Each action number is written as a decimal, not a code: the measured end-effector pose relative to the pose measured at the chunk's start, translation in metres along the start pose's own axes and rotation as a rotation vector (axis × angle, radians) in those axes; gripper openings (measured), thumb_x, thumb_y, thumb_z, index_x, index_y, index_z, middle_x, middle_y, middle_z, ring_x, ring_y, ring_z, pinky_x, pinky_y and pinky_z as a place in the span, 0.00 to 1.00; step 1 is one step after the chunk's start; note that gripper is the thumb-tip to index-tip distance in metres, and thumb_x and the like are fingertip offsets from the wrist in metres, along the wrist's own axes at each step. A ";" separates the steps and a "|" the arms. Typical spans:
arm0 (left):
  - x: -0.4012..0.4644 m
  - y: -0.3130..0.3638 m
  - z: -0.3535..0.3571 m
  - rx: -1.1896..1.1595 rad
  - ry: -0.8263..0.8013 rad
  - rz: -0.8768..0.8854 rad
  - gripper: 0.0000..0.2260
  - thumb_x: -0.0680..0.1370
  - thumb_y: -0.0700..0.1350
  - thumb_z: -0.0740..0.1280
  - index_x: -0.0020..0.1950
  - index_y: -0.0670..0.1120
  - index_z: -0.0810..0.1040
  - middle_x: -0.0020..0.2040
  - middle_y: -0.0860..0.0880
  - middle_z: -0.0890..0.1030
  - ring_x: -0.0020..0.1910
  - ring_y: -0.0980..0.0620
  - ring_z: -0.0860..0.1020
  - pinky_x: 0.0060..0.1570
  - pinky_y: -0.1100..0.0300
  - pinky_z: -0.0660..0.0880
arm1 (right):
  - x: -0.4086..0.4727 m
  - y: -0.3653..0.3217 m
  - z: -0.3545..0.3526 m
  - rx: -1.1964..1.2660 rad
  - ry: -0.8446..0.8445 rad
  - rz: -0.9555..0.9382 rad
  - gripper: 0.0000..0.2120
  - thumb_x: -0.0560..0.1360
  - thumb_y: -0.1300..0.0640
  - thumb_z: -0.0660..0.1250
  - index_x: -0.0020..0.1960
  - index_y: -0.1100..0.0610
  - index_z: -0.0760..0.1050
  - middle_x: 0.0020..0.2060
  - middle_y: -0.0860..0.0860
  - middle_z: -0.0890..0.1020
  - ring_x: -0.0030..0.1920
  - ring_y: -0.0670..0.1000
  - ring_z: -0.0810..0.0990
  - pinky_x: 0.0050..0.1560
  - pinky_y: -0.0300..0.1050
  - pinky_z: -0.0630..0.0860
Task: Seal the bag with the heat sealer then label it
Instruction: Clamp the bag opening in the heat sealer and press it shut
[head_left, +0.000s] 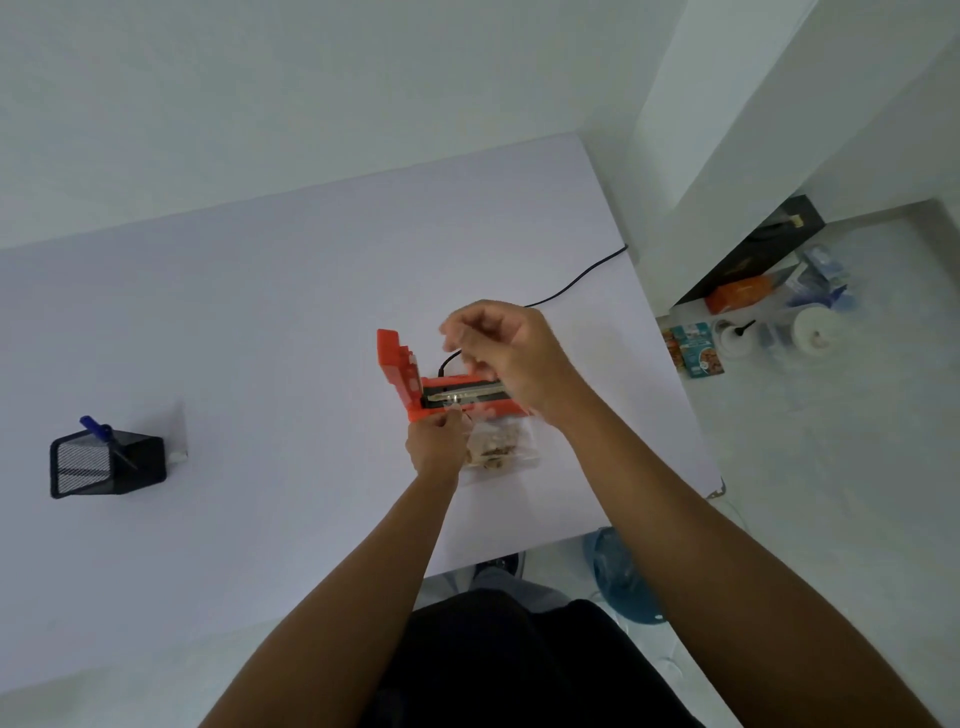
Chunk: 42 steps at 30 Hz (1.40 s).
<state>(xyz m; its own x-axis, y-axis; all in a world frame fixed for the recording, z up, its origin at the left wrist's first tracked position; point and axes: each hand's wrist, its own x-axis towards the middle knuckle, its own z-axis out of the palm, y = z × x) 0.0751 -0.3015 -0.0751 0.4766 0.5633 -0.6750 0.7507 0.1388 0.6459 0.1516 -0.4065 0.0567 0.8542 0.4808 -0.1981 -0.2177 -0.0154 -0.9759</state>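
Note:
An orange heat sealer (410, 379) lies on the white table (260, 338) with its lid raised at the left end, baring the black sealing strip. A clear plastic bag (501, 447) with brownish contents lies just in front of it, its top edge on the strip. My left hand (434, 441) pinches the bag's top left corner at the sealer. My right hand (506, 345) hovers above the sealer's right half with fingers loosely curled and blurred; it holds nothing that I can make out.
A black mesh pen holder (106, 465) with a blue pen stands at the table's left. A black power cord (576, 278) runs from the sealer to the far right table edge. Boxes and containers (753, 317) sit on the floor at right.

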 end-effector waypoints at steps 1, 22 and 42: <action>0.001 0.000 0.000 -0.003 -0.001 0.001 0.07 0.75 0.40 0.68 0.39 0.41 0.83 0.38 0.45 0.85 0.31 0.52 0.81 0.25 0.65 0.74 | 0.000 0.010 -0.010 -0.040 0.107 0.006 0.04 0.78 0.58 0.70 0.48 0.58 0.82 0.39 0.53 0.84 0.34 0.50 0.77 0.36 0.39 0.75; -0.011 0.018 0.007 0.265 0.055 0.267 0.14 0.81 0.46 0.65 0.36 0.44 0.79 0.32 0.48 0.81 0.28 0.50 0.78 0.31 0.59 0.78 | -0.037 0.162 -0.059 -0.568 0.538 0.176 0.09 0.77 0.63 0.70 0.55 0.58 0.84 0.48 0.53 0.86 0.44 0.47 0.82 0.49 0.34 0.78; -0.045 0.039 -0.023 -0.059 -0.309 0.645 0.11 0.82 0.42 0.64 0.50 0.38 0.84 0.41 0.44 0.85 0.39 0.60 0.82 0.44 0.71 0.74 | -0.075 0.156 -0.038 0.039 0.482 0.325 0.11 0.80 0.63 0.64 0.55 0.56 0.83 0.46 0.51 0.87 0.49 0.48 0.84 0.49 0.46 0.77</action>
<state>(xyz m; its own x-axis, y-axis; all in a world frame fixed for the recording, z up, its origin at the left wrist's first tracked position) 0.0727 -0.3031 -0.0111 0.9312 0.2932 -0.2164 0.2536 -0.0952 0.9626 0.0715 -0.4779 -0.0840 0.8572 0.0033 -0.5150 -0.5139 -0.0590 -0.8558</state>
